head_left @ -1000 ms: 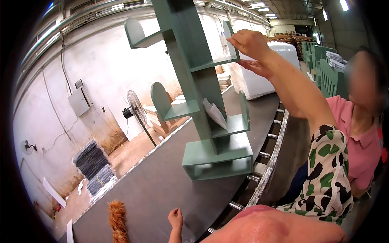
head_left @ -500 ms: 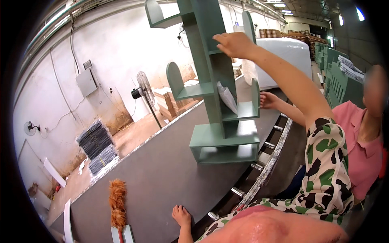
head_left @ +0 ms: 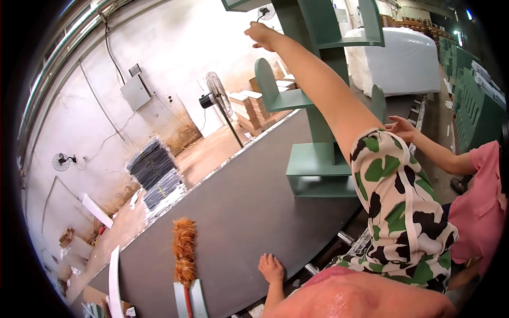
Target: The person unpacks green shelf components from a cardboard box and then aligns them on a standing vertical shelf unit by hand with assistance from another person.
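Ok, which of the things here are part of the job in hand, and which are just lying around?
In use:
green shelf unit, right hand up at its column
grey table, left hand on its edge
co-worker's hand by the shelf

Lying about:
orange duster
fan
dark stacks on the floor
white wrapped bundle

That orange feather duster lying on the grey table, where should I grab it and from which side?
Grip the feather duster by its thin red handle at the near end, coming from the table's near edge: the handle points toward the person and the fluffy head lies farther away.
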Demonstrator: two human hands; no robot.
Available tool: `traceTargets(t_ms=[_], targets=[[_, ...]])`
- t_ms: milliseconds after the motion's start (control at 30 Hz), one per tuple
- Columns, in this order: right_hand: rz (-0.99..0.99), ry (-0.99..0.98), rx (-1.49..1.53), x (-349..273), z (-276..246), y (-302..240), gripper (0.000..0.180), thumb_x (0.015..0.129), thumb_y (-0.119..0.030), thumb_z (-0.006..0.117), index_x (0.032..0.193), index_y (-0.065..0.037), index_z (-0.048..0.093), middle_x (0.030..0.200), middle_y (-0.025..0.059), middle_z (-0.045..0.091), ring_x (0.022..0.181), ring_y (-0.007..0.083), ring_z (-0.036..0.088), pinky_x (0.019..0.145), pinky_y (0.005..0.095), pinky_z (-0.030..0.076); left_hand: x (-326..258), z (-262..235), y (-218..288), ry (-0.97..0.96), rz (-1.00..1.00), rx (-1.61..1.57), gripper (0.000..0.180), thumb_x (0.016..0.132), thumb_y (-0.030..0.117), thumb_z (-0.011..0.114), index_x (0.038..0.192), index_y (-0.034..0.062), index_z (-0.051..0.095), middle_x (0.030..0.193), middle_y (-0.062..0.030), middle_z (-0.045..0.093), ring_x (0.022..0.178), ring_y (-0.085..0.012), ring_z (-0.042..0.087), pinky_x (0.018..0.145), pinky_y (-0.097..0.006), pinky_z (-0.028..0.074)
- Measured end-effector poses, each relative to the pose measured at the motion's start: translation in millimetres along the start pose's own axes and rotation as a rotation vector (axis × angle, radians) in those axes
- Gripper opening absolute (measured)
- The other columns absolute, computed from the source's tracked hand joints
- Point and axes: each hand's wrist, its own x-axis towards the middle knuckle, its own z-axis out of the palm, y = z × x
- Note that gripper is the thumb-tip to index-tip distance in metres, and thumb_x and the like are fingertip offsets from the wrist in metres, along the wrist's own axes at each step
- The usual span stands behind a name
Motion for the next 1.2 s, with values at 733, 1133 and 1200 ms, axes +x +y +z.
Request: traceTargets(t_ms=[733,1133,1200], targets=[[-1.054,-0.024,-0.532,-218,-26,46,0.025,0.078,-0.009,0.063,0.102,-0.007,0.057,0.092,0.0069,0.062,0.082,0.0229,0.057,0.072,0.0314,0.047,5,7,3,-0.080,0.014,-0.013,0.027,0.084,0.018,0.052,0.107,0.0036,0.053,0.118,-0.0146,0.049,0.113,-0.0319,0.043,0.093,-0.044,0.032],[-0.285,0.690,-0.191,-225,-280,63,0.020,0.081,-0.012,0.056,0.098,-0.003,0.061,0.081,0.0114,0.064,0.066,0.0194,0.060,0.061,0.0293,0.048,-4,20,-4,-0.119,0.045,-0.039,0.027,0.083,0.020,0.054,0.105,0.0043,0.055,0.117,-0.0155,0.050,0.110,-0.0315,0.045,0.092,-0.045,0.033],[-0.195,0.675,-0.105,-207,-286,76,0.022,0.081,-0.011,0.056,0.101,-0.003,0.060,0.081,0.0114,0.064,0.066,0.0189,0.060,0.060,0.0291,0.049,-3,10,-8,-0.111,0.019,0.006,0.027,0.083,0.020,0.054,0.105,0.0041,0.055,0.116,-0.0153,0.051,0.109,-0.0317,0.046,0.091,-0.045,0.034]])
